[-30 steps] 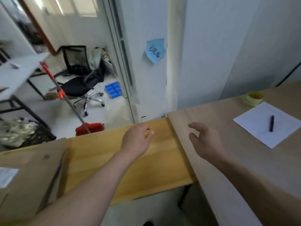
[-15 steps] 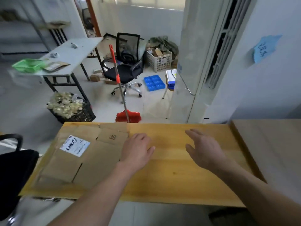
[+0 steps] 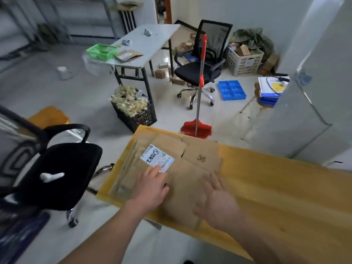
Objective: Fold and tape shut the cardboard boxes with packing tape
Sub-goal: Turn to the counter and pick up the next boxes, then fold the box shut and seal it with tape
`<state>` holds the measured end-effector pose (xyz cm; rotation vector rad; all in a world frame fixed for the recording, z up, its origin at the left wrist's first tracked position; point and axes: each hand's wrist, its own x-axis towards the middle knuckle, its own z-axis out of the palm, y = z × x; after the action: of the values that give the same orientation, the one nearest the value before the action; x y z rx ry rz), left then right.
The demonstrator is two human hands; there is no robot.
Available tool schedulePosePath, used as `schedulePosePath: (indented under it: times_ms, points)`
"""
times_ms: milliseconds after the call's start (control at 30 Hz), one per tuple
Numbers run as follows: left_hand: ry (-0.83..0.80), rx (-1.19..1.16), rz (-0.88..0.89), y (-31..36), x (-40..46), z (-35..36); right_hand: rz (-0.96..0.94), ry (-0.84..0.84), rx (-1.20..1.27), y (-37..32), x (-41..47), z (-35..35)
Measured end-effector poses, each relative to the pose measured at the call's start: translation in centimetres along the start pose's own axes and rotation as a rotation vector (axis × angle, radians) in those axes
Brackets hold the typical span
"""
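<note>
Wooden table bears flattened cardboard boxes under both hands.

My hands and forearms are bare: no sleeves, gloves, rings or watch show on either arm.

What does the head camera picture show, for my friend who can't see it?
Two bare hands reach onto a stack of flattened cardboard boxes on a yellow wooden table. The left hand touches a white label; the right hand hovers open, blurred.
</note>
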<state>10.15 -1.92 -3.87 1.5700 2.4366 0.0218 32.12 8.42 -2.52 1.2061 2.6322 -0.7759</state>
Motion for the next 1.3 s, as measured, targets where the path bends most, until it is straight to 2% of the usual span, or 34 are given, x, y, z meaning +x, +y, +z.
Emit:
schedulePosePath:
  times_ms: [167, 267, 400, 533, 733, 867, 1000, 1200, 1300]
  points:
    - [-0.213, -0.044, -0.196, -4.6, 0.1, 0.4, 0.033, -0.059, -0.093, -2.7, 0.0, 4.6]
    - [-0.274, -0.024, -0.253, -6.5, 0.2, 0.9, 0.052, -0.09, -0.138, -3.4, -0.2, 5.8]
    - [-0.243, -0.039, -0.235, -8.2, 0.2, 1.3, 0.083, -0.108, -0.097, -3.5, -0.1, 6.7]
    - [-0.151, -0.084, -0.207, -8.5, 0.3, 1.4, 0.02, -0.009, -0.046, -2.8, -0.3, 7.0]
    - [-0.13, -0.052, -0.178, -7.8, -0.3, 0.2, -0.015, 0.056, 0.028, -0.8, -0.6, 6.2]
    - [-0.038, -0.046, -0.123, -6.8, -1.3, -2.1, -0.015, 0.145, 0.111, -0.2, -1.1, 4.0]
    - [0.173, -0.188, -0.09, -4.7, -1.2, -5.2, -0.001, 0.249, 0.225, 0.6, -1.6, 0.9]
    - [0.459, -0.45, -0.18, 3.3, 1.1, -9.9, 0.011, 0.399, 0.331, 2.8, -3.6, -6.6]
    - [0.524, -0.445, -0.179, 8.0, 2.0, -12.3, 0.033, 0.48, 0.338, 5.4, -5.5, -10.7]
